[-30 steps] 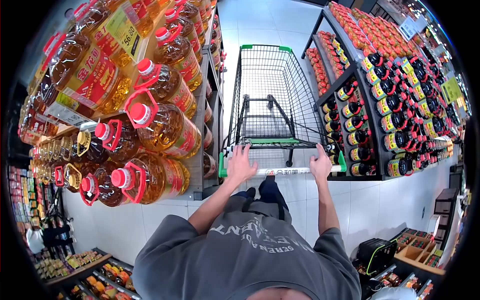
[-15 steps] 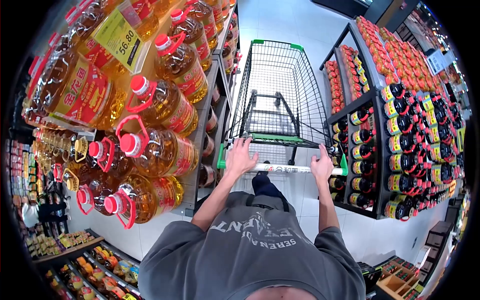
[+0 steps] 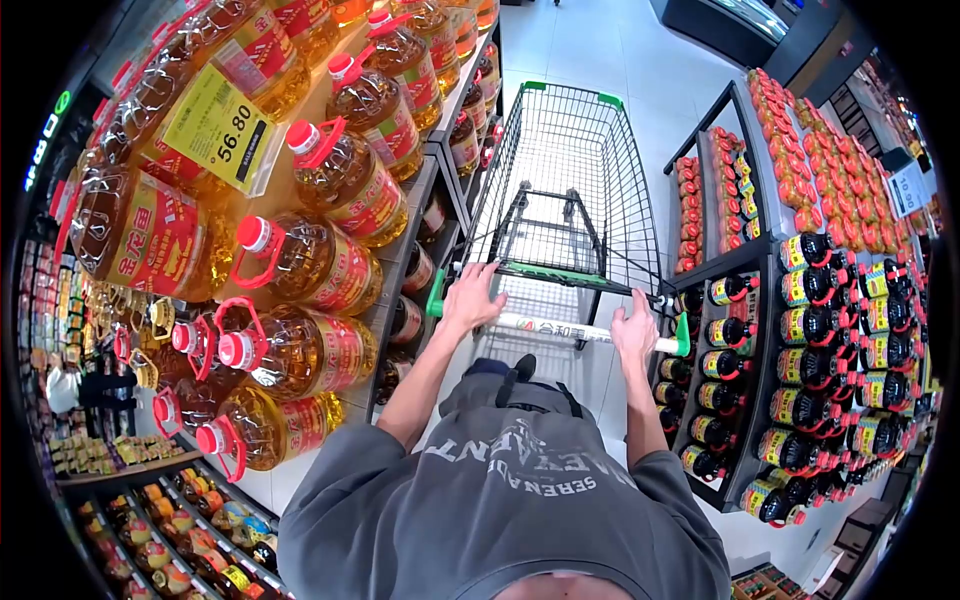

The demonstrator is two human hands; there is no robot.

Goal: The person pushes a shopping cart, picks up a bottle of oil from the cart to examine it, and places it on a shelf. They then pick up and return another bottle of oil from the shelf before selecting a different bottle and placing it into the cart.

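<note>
A shopping cart (image 3: 560,170) of dark wire mesh with green corner pieces stands in front of me. Its basket holds nothing that I can see. Near the left end of its white handle (image 3: 545,328), my left hand (image 3: 470,300) is wrapped over the bar, thumb pointing inward. My right hand (image 3: 634,330) holds the same bar near the green right end cap, fingers over the far side. Fingertips of both hands are partly hidden behind the bar.
Large cooking oil bottles (image 3: 345,190) with red caps fill the shelf close on the left, under a yellow price tag (image 3: 222,130). On the right, a black-framed rack (image 3: 765,330) carries dark sauce bottles (image 3: 800,345) and red-capped jars (image 3: 790,160). Pale floor tiles (image 3: 570,45) run ahead.
The cart and I have moved forward between the displays; the oil bottles and right rack sit lower in view. The handle slants slightly more. Both hands stay on it.
</note>
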